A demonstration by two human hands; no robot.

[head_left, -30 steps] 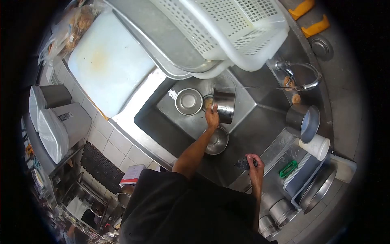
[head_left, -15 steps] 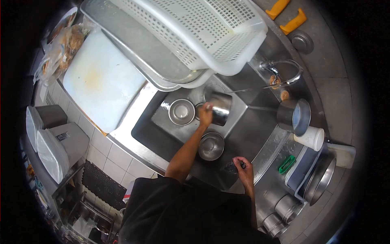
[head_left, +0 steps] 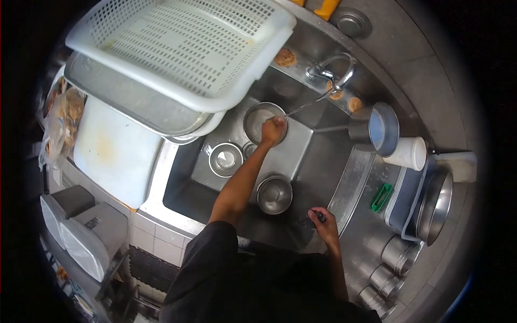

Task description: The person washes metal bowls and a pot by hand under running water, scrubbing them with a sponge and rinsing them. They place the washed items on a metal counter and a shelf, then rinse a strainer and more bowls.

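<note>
My left hand point(head_left: 273, 131) is closed at the near right rim of a deep steel pot point(head_left: 257, 119), whose mouth faces the camera. A thin stream of water from the tap point(head_left: 344, 72) reaches the pot's rim beside this hand. Close by in the sink point(head_left: 307, 167) are a shiny round steel bowl point(head_left: 225, 160), a smaller round piece point(head_left: 249, 150) partly hidden by my wrist, and another steel bowl point(head_left: 274, 194). Over the sink's near right part, my right hand point(head_left: 326, 225) is curled around something small and dark, too unclear to name.
A white perforated basket point(head_left: 177, 48) rests over a metal tray point(head_left: 129, 99) at upper left, beside a white cutting board point(head_left: 116, 153). Along the right stand a steel pot point(head_left: 377, 129), a white tub point(head_left: 407, 153), a green brush point(head_left: 382, 197) and several steel containers point(head_left: 401, 254).
The pot has turned from lying on its side to mouth up, with my left hand at its rim. My right hand stays nearly in place. The camera view has shifted.
</note>
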